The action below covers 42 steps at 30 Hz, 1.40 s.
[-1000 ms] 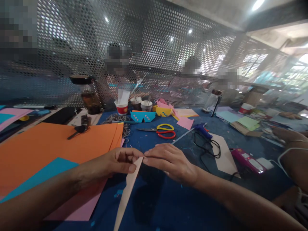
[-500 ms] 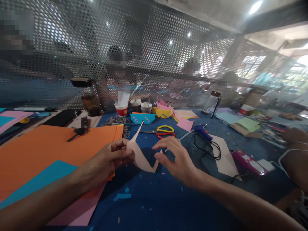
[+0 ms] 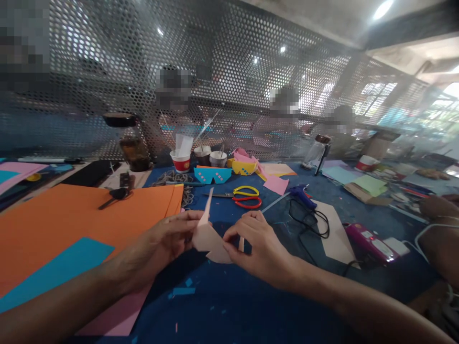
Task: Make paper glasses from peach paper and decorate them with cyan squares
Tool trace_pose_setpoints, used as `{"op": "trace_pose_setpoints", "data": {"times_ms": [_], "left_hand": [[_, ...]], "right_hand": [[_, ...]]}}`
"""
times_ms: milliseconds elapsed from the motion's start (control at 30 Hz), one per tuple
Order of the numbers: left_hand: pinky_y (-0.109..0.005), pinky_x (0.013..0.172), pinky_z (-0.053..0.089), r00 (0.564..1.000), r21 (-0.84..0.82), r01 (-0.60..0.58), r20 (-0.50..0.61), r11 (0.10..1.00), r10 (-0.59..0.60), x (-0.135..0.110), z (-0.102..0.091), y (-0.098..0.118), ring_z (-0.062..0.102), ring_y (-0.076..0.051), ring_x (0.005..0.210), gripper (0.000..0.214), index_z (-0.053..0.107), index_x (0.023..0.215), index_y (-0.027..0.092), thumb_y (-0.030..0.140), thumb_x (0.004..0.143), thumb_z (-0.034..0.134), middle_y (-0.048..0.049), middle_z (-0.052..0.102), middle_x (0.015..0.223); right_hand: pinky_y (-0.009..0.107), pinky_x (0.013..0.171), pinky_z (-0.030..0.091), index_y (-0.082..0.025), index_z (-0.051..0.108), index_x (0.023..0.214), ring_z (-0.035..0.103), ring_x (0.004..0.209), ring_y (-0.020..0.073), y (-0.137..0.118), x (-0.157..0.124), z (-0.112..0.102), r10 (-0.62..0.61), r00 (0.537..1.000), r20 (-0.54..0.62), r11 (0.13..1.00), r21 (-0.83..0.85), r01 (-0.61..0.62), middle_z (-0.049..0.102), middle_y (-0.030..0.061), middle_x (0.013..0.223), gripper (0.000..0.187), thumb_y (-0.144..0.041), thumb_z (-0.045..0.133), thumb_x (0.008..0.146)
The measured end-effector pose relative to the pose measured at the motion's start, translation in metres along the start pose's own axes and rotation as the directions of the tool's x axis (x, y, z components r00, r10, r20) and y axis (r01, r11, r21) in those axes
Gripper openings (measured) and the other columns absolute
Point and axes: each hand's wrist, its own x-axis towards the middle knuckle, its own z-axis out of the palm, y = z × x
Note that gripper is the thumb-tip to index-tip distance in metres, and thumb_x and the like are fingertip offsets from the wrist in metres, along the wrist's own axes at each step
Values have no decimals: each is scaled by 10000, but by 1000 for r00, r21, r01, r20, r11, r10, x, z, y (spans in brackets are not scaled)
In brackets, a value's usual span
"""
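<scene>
A pale peach paper cut-out, bent with thin strips at its ends, is held above the blue table between both hands. My left hand is closed on its left part, fingers partly behind the paper. Thumb and forefinger of my right hand pinch its right part, where a narrow strip sticks up. Beyond the hands lie scissors with yellow and red handles. Blue paper glasses stand farther back, near a yellow paper pair.
Orange sheets and a blue sheet lie at left. A blue glue gun with a black cord, a peach sheet and a magenta device are at right. Cups and jars stand before a perforated metal screen. Another person's arm is far right.
My right hand has moved in and closed on the right part of the paper cut-out. The paper has turned and bent further, with my left hand still on it.
</scene>
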Motion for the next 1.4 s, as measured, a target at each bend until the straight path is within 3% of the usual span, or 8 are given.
{"op": "trace_pose_setpoints", "data": {"times_ms": [67, 200, 400, 700, 833, 967, 1200, 1400], "left_hand": [[-319, 847, 627, 1000, 12, -16, -26, 1000, 16, 0, -1, 4, 719, -243, 973, 293, 833, 1067, 215, 401, 846, 877, -87, 799, 1030], [-256, 770, 601, 996, 37, -63, -55, 997, 65, 4, -6, 7, 699, -195, 853, 314, 852, 994, 206, 399, 775, 966, -56, 786, 892], [-223, 753, 530, 999, 29, 39, 10, 999, -40, 4, -11, 2, 671, -144, 788, 255, 822, 934, 221, 405, 811, 949, 2, 747, 843], [-274, 766, 483, 987, 0, 67, 144, 998, -66, 6, -14, -4, 614, -168, 763, 252, 785, 847, 214, 450, 899, 857, -10, 706, 803], [-234, 686, 461, 992, -3, 30, 119, 1000, -30, 9, -16, -4, 562, -128, 671, 279, 766, 784, 204, 436, 847, 906, 15, 667, 717], [-177, 561, 408, 998, 27, 11, 62, 1000, -12, 6, -13, 6, 485, -92, 561, 320, 773, 735, 209, 464, 771, 964, 33, 629, 594], [-165, 549, 433, 991, 87, -32, 130, 996, 20, 0, -9, 20, 474, -66, 488, 307, 842, 847, 204, 466, 762, 977, 36, 617, 526], [-194, 513, 426, 969, 108, -37, 248, 993, 9, -11, 0, 15, 571, -79, 494, 224, 840, 942, 240, 407, 829, 936, 3, 734, 684]], "right_hand": [[397, 946, 418, -212, 668, 924, 667, 755, 152, -2, 1, -3, -17, 999, 38, 1000, -2, 17, 778, -20, 856, 97, -119, 681, 951], [417, 993, 417, -207, 670, 941, 683, 770, 152, -6, 0, -5, -39, 996, 86, 999, 5, 39, 779, -18, 869, 99, -109, 675, 953], [358, 917, 466, -231, 712, 1034, 722, 950, 189, -6, 14, -9, 66, 998, 16, 994, 83, -67, 801, 4, 989, 69, -164, 703, 1021], [388, 969, 427, -230, 731, 1202, 700, 1041, 203, 4, 57, 7, -185, 982, -31, 980, -79, 183, 799, 26, 1100, 157, -172, 651, 1081], [358, 922, 451, -209, 729, 1097, 714, 980, 193, 4, 53, 13, -26, 998, -55, 998, 47, 29, 792, 20, 1020, 68, -214, 666, 1074], [336, 856, 462, -213, 712, 953, 716, 872, 170, -3, 49, 7, 95, 995, 23, 980, 172, -98, 779, -5, 922, 168, -269, 633, 1091], [350, 919, 456, -221, 715, 1037, 704, 968, 180, -8, 53, -2, -104, 989, -108, 994, 33, 109, 783, 4, 998, 28, -219, 699, 1061], [411, 974, 439, -233, 713, 1232, 697, 978, 187, -11, 55, -13, -329, 933, -148, 937, -176, 302, 794, 25, 1074, 180, -162, 613, 1099]]}}
